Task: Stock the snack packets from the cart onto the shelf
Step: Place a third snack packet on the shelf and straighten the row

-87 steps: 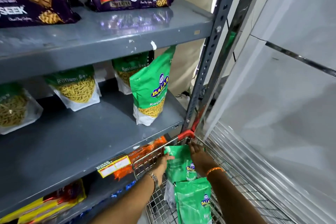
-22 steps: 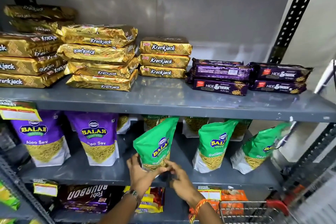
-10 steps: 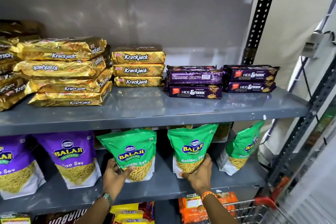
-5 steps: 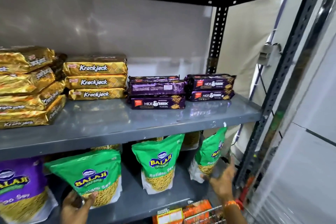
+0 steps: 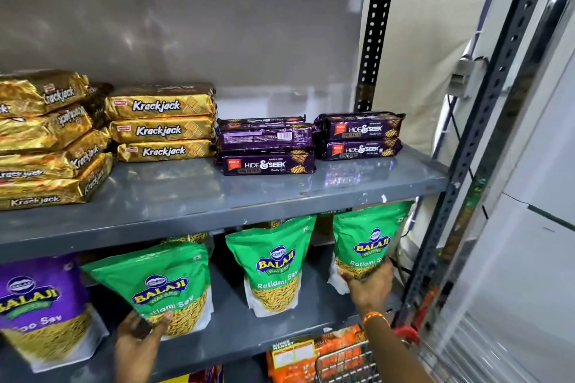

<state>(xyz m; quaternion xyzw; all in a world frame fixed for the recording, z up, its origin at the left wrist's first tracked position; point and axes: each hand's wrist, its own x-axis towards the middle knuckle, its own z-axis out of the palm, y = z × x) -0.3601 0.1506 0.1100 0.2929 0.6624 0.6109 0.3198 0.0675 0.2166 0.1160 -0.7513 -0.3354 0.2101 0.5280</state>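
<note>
While left hand cups left green packet, right hand grips rightmost packet.

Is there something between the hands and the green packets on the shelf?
Nothing visible. The left hand touches the left green packet; the right hand touches the right green packet.

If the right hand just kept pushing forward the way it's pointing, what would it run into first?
It already touches it: the right hand is on the rightmost green Ratlami Sev packet. Pushed further, that packet would probably press into the packets behind it, though depth is hard to judge.
</note>
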